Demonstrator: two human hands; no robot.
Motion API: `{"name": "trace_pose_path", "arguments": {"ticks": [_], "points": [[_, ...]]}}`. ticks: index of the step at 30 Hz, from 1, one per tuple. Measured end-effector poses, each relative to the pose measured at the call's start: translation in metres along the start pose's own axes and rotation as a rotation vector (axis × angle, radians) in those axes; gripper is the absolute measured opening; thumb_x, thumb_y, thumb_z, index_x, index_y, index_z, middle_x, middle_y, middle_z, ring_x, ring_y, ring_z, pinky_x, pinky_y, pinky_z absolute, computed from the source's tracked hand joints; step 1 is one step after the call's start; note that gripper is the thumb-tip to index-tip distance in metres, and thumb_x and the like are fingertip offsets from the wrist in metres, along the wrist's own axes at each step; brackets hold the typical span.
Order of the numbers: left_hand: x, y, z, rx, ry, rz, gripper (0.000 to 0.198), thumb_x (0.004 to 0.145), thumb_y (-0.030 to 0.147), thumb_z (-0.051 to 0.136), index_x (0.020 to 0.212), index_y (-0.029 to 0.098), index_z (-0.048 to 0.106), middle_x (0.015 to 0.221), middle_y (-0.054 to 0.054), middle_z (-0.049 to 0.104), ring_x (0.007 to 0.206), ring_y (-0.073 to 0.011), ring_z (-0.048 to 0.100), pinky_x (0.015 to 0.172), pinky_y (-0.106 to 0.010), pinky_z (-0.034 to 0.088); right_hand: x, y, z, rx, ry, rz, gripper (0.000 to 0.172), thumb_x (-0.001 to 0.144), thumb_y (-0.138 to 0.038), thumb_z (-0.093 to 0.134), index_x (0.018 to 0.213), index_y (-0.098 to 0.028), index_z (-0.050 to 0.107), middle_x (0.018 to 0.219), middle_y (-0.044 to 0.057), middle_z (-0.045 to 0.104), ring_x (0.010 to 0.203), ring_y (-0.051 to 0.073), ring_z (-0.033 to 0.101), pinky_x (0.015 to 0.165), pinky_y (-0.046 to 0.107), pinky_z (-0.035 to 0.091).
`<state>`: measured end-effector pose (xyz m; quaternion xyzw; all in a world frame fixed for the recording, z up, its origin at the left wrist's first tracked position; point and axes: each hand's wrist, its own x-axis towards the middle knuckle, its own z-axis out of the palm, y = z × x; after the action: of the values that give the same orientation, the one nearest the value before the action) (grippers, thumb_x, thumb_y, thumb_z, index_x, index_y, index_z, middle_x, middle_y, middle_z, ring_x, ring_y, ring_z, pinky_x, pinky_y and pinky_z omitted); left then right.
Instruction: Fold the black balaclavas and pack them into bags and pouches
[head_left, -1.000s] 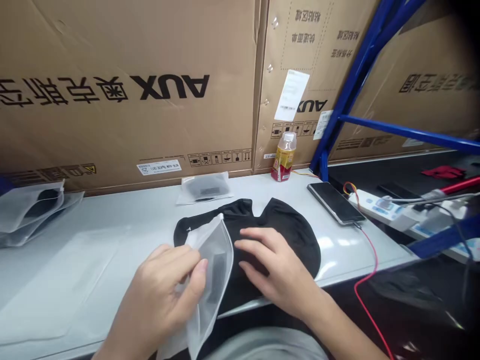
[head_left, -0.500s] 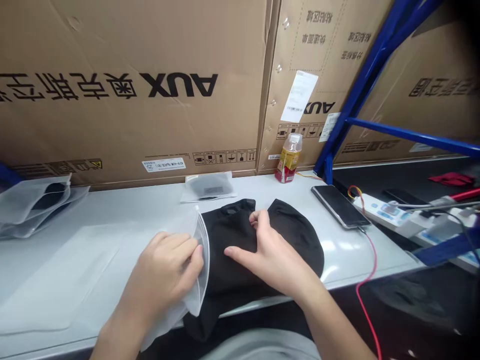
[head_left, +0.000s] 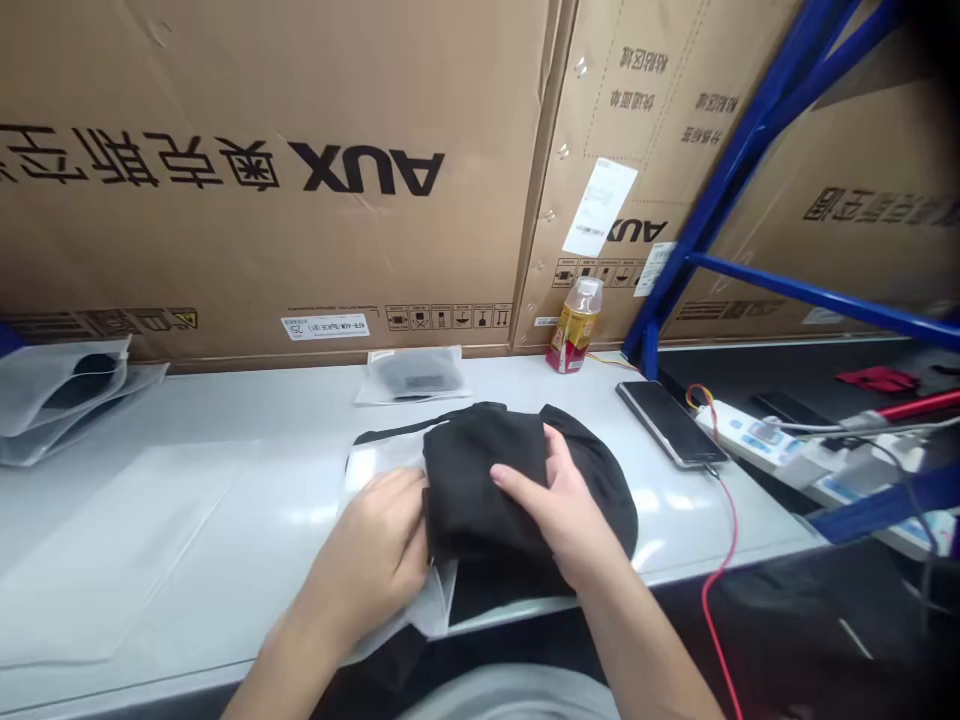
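A folded black cloth (head_left: pixel 480 480) lies near the front edge of the white table (head_left: pixel 225 500), on top of more black fabric (head_left: pixel 607 480). My right hand (head_left: pixel 559 510) is closed over the folded cloth, fingers wrapped on its top. My left hand (head_left: pixel 382 555) is closed on the mouth of a frosted plastic bag (head_left: pixel 375 465), which lies flat under and to the left of the cloth. The cloth's left edge meets the bag's opening beside my left fingers.
Large cardboard boxes (head_left: pixel 262 170) wall off the back. A bagged dark item (head_left: pixel 416 375) and a drink bottle (head_left: pixel 574 325) stand by them. A phone (head_left: pixel 671 422) with a red cable (head_left: pixel 720 560), a power strip (head_left: pixel 757 430), more bags (head_left: pixel 67 395) far left, blue rack (head_left: pixel 720 170) right.
My right hand has folded the black cloth over into a thicker bundle and gripped it. The bag, held upright a second ago, now lies flat under my left hand beside the cloth.
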<state>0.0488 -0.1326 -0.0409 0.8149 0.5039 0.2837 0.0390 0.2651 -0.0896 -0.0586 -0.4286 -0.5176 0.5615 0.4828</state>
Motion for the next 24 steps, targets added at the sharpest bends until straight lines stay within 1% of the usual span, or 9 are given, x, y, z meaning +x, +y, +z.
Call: {"name": "trace_pose_path", "arguments": {"ticks": [3, 5, 9, 12, 14, 16, 18, 22, 24], "points": [[-0.001, 0.0, 0.001, -0.041, 0.028, -0.071, 0.032, 0.106, 0.021, 0.034, 0.074, 0.025, 0.04, 0.073, -0.001, 0.055, 0.068, -0.0184, 0.055, 0.064, -0.033, 0.045, -0.013, 0.011, 0.011, -0.376, 0.012, -0.115, 0.081, 0.094, -0.034, 0.065, 0.16, -0.026, 0.018, 0.148, 0.016, 0.058, 0.142, 0.033, 0.056, 0.11, 0.051, 0.055], [-0.001, 0.0, -0.001, -0.055, 0.048, -0.107, 0.035, 0.108, 0.023, 0.033, 0.072, 0.025, 0.034, 0.069, 0.0, 0.05, 0.064, -0.0177, 0.051, 0.062, -0.033, 0.043, -0.021, 0.011, 0.015, -0.655, -0.012, -0.196, 0.077, 0.097, -0.029, 0.06, 0.163, -0.029, 0.02, 0.151, 0.016, 0.052, 0.143, 0.035, 0.054, 0.107, 0.054, 0.056], [-0.001, 0.001, -0.006, -0.09, 0.022, -0.094, 0.037, 0.109, 0.028, 0.035, 0.072, 0.024, 0.037, 0.071, 0.0, 0.051, 0.067, -0.018, 0.052, 0.065, -0.032, 0.045, -0.026, -0.002, 0.019, -0.969, -0.011, -0.438, 0.068, 0.096, -0.014, 0.055, 0.16, -0.032, 0.039, 0.158, 0.017, 0.042, 0.145, 0.038, 0.049, 0.111, 0.061, 0.05], [-0.001, 0.0, -0.012, -0.172, -0.091, -0.058, 0.038, 0.109, 0.033, 0.035, 0.074, 0.023, 0.046, 0.077, -0.001, 0.055, 0.074, -0.0186, 0.055, 0.072, -0.032, 0.049, -0.023, -0.013, 0.013, -1.021, -0.23, -0.641, 0.053, 0.099, -0.009, 0.051, 0.145, -0.033, 0.059, 0.158, 0.008, 0.049, 0.155, 0.034, 0.034, 0.123, 0.061, 0.035], [-0.002, -0.002, -0.015, -0.244, -0.168, -0.068, 0.039, 0.11, 0.035, 0.032, 0.076, 0.023, 0.048, 0.082, -0.001, 0.057, 0.079, -0.0191, 0.057, 0.075, -0.032, 0.051, -0.021, -0.018, 0.006, -0.986, -0.455, -0.63, 0.044, 0.103, -0.023, 0.057, 0.146, -0.031, 0.059, 0.157, 0.005, 0.055, 0.155, 0.03, 0.036, 0.126, 0.056, 0.034], [-0.004, -0.003, -0.018, -0.282, -0.206, -0.089, 0.04, 0.111, 0.037, 0.031, 0.078, 0.023, 0.048, 0.086, -0.002, 0.058, 0.082, -0.0189, 0.058, 0.077, -0.032, 0.052, -0.02, -0.021, 0.0, -0.973, -0.59, -0.551, 0.057, 0.1, -0.04, 0.067, 0.154, -0.028, 0.052, 0.159, 0.004, 0.054, 0.154, 0.03, 0.038, 0.127, 0.053, 0.033], [-0.005, -0.002, -0.019, -0.288, -0.221, -0.102, 0.037, 0.111, 0.038, 0.034, 0.08, 0.024, 0.05, 0.089, -0.001, 0.06, 0.085, -0.0187, 0.059, 0.079, -0.031, 0.054, -0.021, -0.02, 0.002, -1.013, -0.598, -0.507, 0.064, 0.097, -0.039, 0.071, 0.156, -0.029, 0.05, 0.162, 0.003, 0.051, 0.154, 0.032, 0.039, 0.127, 0.055, 0.032], [-0.005, 0.007, -0.017, -0.309, -0.238, -0.138, 0.035, 0.111, 0.042, 0.038, 0.084, 0.024, 0.053, 0.094, -0.001, 0.061, 0.091, -0.0189, 0.06, 0.083, -0.032, 0.055, -0.025, -0.015, 0.023, -1.137, -0.465, -0.525, 0.052, 0.096, -0.021, 0.064, 0.148, -0.025, 0.058, 0.155, 0.007, 0.058, 0.149, 0.038, 0.044, 0.114, 0.059, 0.043], [-0.005, 0.012, -0.016, -0.318, -0.223, -0.159, 0.036, 0.111, 0.042, 0.036, 0.084, 0.024, 0.052, 0.094, -0.001, 0.061, 0.091, -0.0182, 0.06, 0.083, -0.031, 0.056, -0.025, -0.016, 0.03, -1.156, -0.478, -0.558, 0.045, 0.092, -0.018, 0.065, 0.137, -0.022, 0.066, 0.147, 0.01, 0.064, 0.146, 0.04, 0.045, 0.11, 0.059, 0.045]]}}
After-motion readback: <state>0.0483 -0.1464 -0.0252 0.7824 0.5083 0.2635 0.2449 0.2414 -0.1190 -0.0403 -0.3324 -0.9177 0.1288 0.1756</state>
